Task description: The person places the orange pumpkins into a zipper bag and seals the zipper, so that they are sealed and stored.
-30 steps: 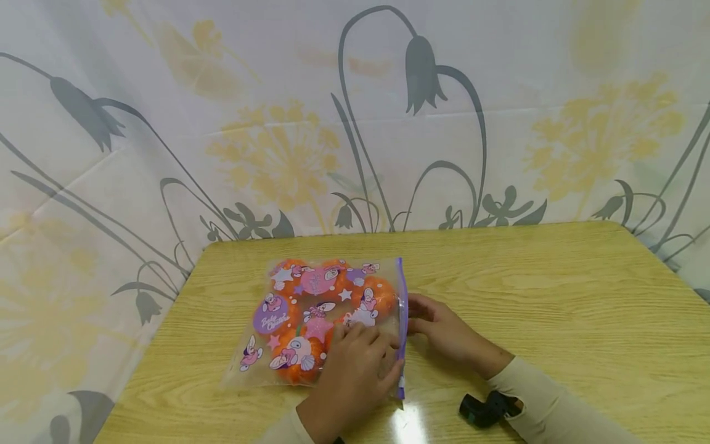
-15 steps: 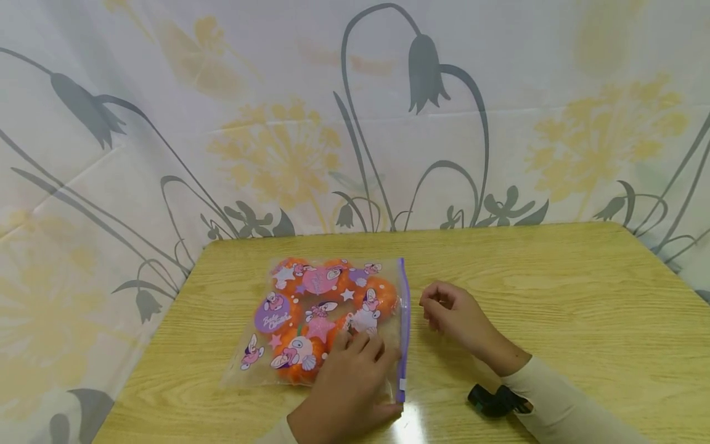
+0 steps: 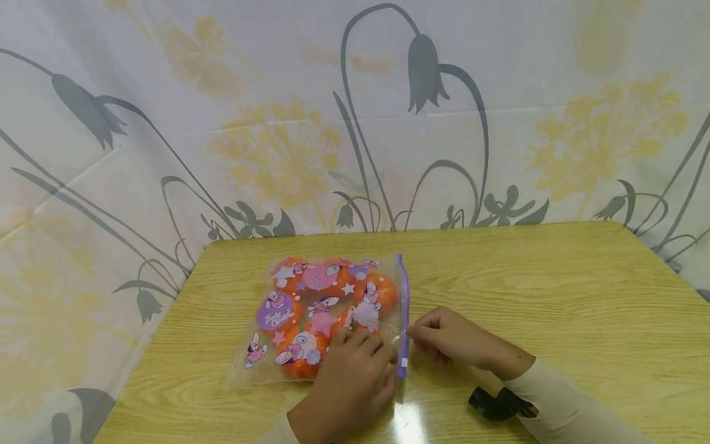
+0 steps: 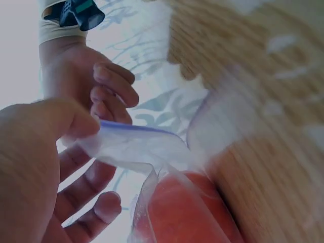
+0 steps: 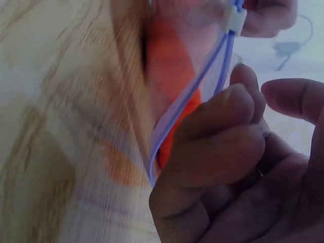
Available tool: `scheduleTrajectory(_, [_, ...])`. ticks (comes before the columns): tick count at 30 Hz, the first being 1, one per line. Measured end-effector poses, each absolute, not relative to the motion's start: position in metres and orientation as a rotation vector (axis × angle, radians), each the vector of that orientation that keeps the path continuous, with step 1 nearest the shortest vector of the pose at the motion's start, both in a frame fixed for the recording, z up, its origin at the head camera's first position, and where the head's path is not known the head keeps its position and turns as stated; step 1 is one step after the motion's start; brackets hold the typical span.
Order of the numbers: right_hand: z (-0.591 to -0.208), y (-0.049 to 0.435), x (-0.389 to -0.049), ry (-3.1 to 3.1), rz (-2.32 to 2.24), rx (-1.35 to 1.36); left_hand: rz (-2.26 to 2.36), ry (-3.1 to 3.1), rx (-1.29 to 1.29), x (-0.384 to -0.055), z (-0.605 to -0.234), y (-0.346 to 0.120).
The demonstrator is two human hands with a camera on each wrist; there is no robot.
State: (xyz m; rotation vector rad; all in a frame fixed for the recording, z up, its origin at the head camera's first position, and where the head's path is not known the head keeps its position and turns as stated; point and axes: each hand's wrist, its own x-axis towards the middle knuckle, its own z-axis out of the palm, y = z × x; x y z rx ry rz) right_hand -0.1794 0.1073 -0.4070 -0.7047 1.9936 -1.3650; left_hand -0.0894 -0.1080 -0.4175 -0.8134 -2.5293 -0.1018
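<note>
A translucent slider zip bag (image 3: 324, 302) with cartoon prints lies on the table, holding several orange pumpkin-like items (image 3: 302, 364). Its purple zip edge (image 3: 407, 290) faces right, and the white slider (image 5: 234, 21) sits near the end closest to the person. My left hand (image 3: 352, 382) lies over the bag's near right part; in the left wrist view its thumb and forefinger pinch the bag's corner beside the zip. Just right of the zip edge is my right hand (image 3: 457, 342), fingers loosely curled, fingertips close to the strip. In the right wrist view a gap shows between its thumb and fingers.
The wood-grain table (image 3: 527, 277) extends to the right and behind the bag. A flower-patterned curtain (image 3: 355, 123) hangs along its back edge. A black wrist device (image 3: 499, 404) is strapped at the right sleeve.
My right hand left the zip edge, then came back lower, nearer the slider. My left thumb stretched out and drew in again at the near corner, which has shifted up and away from me.
</note>
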Motion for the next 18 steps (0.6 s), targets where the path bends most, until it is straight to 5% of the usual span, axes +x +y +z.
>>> scheduleTrajectory(18, [-0.407, 0.095, -0.161, 1.753, -1.404, -0.649, -0.291, -2.296, -0.748, -0.093, -0.417, -0.109])
